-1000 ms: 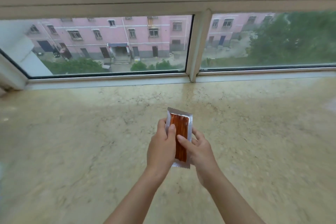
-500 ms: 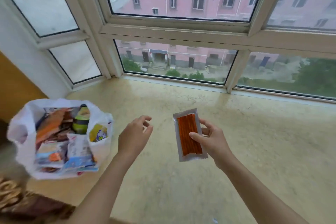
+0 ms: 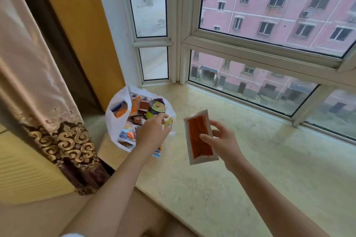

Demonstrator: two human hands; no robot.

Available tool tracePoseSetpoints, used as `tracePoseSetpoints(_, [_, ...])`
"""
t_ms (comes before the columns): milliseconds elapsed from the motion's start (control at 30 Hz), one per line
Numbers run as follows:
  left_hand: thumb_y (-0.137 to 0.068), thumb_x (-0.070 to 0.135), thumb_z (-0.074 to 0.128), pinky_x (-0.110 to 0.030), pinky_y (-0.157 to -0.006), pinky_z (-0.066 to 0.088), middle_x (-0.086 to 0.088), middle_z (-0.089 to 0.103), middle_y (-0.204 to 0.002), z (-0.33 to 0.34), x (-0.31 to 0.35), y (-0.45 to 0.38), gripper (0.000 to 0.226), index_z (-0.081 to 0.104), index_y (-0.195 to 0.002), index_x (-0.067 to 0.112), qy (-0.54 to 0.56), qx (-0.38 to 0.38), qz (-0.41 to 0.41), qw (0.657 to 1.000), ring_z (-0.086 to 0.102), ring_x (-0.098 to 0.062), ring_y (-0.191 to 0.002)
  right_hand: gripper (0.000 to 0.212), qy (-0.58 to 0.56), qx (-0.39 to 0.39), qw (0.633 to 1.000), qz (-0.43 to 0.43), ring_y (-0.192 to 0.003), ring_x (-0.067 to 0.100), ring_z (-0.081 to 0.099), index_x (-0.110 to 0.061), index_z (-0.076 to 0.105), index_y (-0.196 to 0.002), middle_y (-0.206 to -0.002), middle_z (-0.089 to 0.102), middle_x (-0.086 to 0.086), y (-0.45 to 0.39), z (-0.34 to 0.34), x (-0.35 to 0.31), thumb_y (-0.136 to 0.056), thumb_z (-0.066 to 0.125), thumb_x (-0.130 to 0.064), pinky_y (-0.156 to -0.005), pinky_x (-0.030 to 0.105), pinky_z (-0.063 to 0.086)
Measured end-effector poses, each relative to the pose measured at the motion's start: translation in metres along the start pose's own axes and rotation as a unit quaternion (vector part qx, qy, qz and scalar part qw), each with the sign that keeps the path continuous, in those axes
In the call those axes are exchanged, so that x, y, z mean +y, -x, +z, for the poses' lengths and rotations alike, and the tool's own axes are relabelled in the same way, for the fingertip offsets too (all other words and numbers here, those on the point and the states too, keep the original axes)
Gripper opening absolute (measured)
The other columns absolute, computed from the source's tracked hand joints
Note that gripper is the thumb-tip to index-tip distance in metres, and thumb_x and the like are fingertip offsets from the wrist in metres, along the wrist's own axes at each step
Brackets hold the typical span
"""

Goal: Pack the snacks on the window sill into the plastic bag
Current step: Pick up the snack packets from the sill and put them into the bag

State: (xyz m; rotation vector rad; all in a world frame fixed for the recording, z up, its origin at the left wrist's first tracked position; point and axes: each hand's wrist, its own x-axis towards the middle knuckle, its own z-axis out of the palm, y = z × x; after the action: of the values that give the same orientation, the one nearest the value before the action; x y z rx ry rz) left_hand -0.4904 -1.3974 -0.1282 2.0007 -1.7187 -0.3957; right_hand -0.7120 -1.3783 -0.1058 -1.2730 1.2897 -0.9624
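Note:
A clear packet of orange snack sticks is held up above the marble window sill by my right hand, thumb on its front and fingers behind. To the left stands a white plastic bag, open at the top and filled with several snack packets and a green-lidded can. My left hand reaches over the bag's right edge with fingers relaxed and holds nothing; it hides part of the bag's near side.
A patterned curtain hangs at the left, next to a yellow wall panel. Window frames close the sill at the back and in the left corner. The sill's front edge runs diagonally below my arms.
My left hand let go of the snack packet and moved left to the bag. The view swung left, bringing the bag nearer the centre. My right hand keeps the packet.

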Motion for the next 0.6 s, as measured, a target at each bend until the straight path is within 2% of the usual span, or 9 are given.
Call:
tracePoseSetpoints(233, [-0.090, 0.032, 0.057, -0.040, -0.075, 0.053, 0.011, 0.061, -0.108, -0.031, -0.090, -0.033, 0.031, 0.053, -0.120, 0.029, 0.009, -0.002, 0.003, 1.000, 0.059, -0.016, -0.100, 0.041, -0.005, 0.016, 0.999, 0.027, -0.085, 0.019, 0.069, -0.028, 0.061, -0.117, -0.091, 0.071, 0.006, -0.041, 0.104, 0.002, -0.082, 0.069, -0.007, -0.059, 0.027, 0.053])
tracePoseSetpoints(367, [-0.094, 0.031, 0.052, -0.037, -0.082, 0.050, 0.006, 0.056, -0.125, -0.044, -0.128, -0.057, 0.040, 0.048, -0.133, 0.029, -0.071, -0.006, 0.023, 0.997, 0.052, -0.018, -0.114, 0.041, 0.008, 0.021, 0.999, 0.042, -0.082, 0.013, 0.067, -0.025, 0.060, -0.119, -0.089, 0.070, 0.004, -0.065, 0.162, 0.010, -0.083, 0.067, -0.007, -0.059, 0.027, 0.053])
tracePoseSetpoints(500, [-0.095, 0.039, 0.050, -0.032, -0.087, 0.044, 0.001, 0.049, -0.133, -0.043, -0.154, -0.087, 0.050, 0.037, -0.141, 0.023, -0.146, -0.031, 0.007, 0.989, 0.046, -0.020, -0.120, 0.040, 0.018, 0.044, 0.997, 0.064, -0.090, 0.016, 0.066, -0.021, 0.057, -0.122, -0.100, 0.069, 0.005, -0.099, 0.201, 0.025, -0.086, 0.061, -0.004, -0.070, 0.032, 0.055])
tracePoseSetpoints(600, [-0.095, 0.043, 0.049, -0.033, -0.089, 0.043, -0.001, 0.048, -0.135, -0.033, -0.167, -0.107, 0.054, 0.033, -0.140, 0.018, -0.142, -0.055, -0.032, 0.988, 0.043, -0.022, -0.124, 0.040, 0.038, 0.046, 0.994, 0.086, -0.093, 0.015, 0.065, -0.022, 0.055, -0.123, -0.103, 0.067, 0.002, -0.132, 0.219, 0.038, -0.088, 0.056, -0.002, -0.081, 0.038, 0.056])
